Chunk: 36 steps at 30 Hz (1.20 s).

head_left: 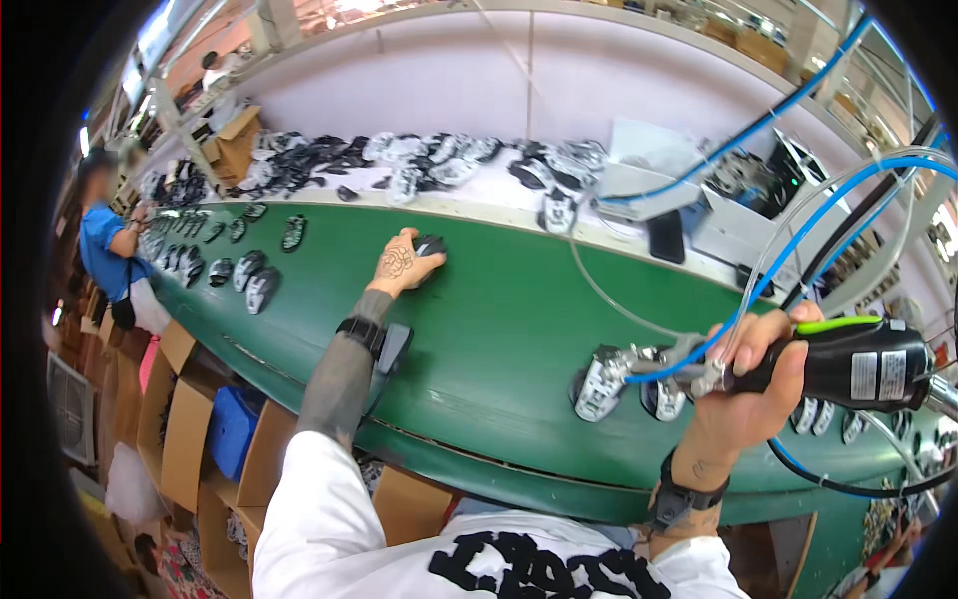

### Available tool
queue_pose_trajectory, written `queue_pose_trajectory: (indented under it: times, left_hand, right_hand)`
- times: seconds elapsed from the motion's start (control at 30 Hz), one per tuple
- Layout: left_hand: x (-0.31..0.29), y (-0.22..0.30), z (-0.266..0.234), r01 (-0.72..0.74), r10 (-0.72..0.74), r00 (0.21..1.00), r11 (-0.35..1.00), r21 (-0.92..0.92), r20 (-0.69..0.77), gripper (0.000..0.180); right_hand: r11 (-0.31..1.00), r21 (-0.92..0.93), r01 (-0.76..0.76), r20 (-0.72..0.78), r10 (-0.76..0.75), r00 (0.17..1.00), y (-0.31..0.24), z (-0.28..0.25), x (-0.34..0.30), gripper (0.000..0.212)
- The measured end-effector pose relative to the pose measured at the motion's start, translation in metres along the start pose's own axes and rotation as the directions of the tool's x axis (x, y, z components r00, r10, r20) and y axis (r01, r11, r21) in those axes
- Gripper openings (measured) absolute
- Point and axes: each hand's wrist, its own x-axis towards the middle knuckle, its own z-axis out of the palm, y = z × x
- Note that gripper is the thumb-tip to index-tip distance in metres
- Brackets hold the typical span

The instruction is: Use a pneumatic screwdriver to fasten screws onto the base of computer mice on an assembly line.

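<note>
My left hand (401, 264) reaches over the green conveyor belt (499, 299), closed round a dark, rounded shell (430, 246) shaped like a computer mouse. Its fingertips are partly hidden. My right hand (746, 384) grips a power screwdriver (848, 364) with a black body and a green lever, held level above the belt. The driver's metal front end points left, over a white-and-black mouse-shaped part (601, 387). A second such part (663, 397) lies beside it, partly covered by the tool. A grey piece (396, 348) shows beside my left forearm.
Mouse-shaped parts (261, 288) stand in rows on the belt at left. More shells (429, 165) pile up on the white shelf behind, near a dark phone-like slab (666, 238). Blue hoses (818, 220) loop at right. Cartons (190, 439) stand below left; a co-worker (110, 245) is at far left.
</note>
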Motion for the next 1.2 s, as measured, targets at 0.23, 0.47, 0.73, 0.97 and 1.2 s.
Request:
queue_pose_trajectory:
  times: [0.23,0.47,0.73,0.97,1.2]
  left_hand:
    - [-0.138,0.155,0.041,0.576,0.355,0.808,-0.306,-0.758,0.471,0.042]
    - [-0.171,0.159,0.061,0.668,0.493,0.723,-0.319,-0.673,0.484,0.052]
    - [-0.174,0.159,0.063,0.680,0.521,0.712,-0.348,-0.645,0.470,0.056]
    - [-0.176,0.161,0.059,0.662,0.520,0.728,-0.361,-0.657,0.447,0.057]
    - [-0.169,0.161,0.061,0.653,0.487,0.732,-0.303,-0.694,0.476,0.055]
  right_hand:
    - [0.995,-0.047,0.085,-0.088,-0.089,0.992,-0.002,-0.006,0.003,0.030]
    - [0.987,-0.140,0.074,-0.125,-0.092,0.988,0.014,-0.010,0.004,0.031]
    - [0.998,-0.056,0.014,-0.067,-0.018,0.998,0.017,-0.008,0.002,0.036]
    - [0.999,-0.032,-0.007,-0.031,0.006,1.000,0.018,-0.007,0.001,0.036]
    - [1.000,-0.028,0.015,-0.095,-0.017,0.995,0.014,-0.005,0.001,0.038]
